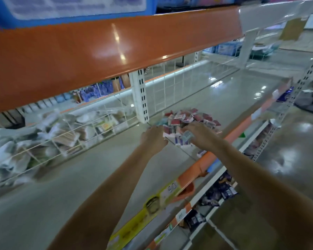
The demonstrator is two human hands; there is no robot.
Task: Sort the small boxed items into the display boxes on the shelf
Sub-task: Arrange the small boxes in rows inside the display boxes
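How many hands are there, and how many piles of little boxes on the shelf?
Hands: 2 (left hand, right hand)
Pile of small boxes: 1 (the red and pale boxes in it are too blurred to count)
Total: 3

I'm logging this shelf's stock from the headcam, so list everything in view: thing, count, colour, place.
small boxes: a heap, too many to count, mostly red and white, some pale blue, mid-shelf
shelf: one, grey-white, orange front edge
wire baskets: a row, white, left, holding pale bagged goods
upright post: one, white, slotted, behind the heap
upper beam: one, orange
dark packets: several, lower shelf
left hand: at heap's left edge
right hand: on the heap, grip blurred
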